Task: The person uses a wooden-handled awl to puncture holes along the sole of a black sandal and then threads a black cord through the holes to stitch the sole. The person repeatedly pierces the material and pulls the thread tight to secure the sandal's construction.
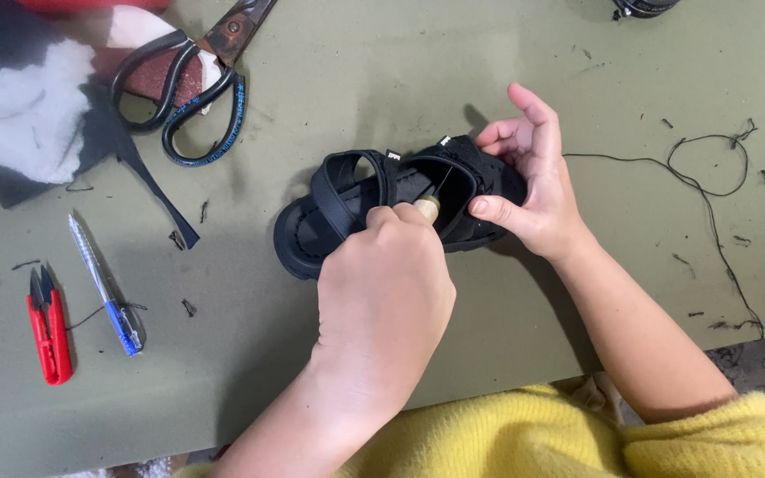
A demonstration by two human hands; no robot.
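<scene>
A small black sandal [338, 205] with crossed straps lies on the olive-green table [453, 53]. My left hand [382, 292] is closed around an awl with a pale wooden handle [428, 209]. Its thin metal needle [443, 184] points into the sandal's rear strap. My right hand [529, 181] grips the heel end of the sandal, thumb pressed on the strap's side and fingers curled over the top. Both sleeves are yellow knit.
Large black-handled scissors [189, 88] lie at the upper left beside white fluffy material [19, 106] and a dark fabric strip [159, 202]. Red thread snips [49, 329] and a blue pen [104, 285] sit at the left. Loose black thread [710, 177] trails at the right.
</scene>
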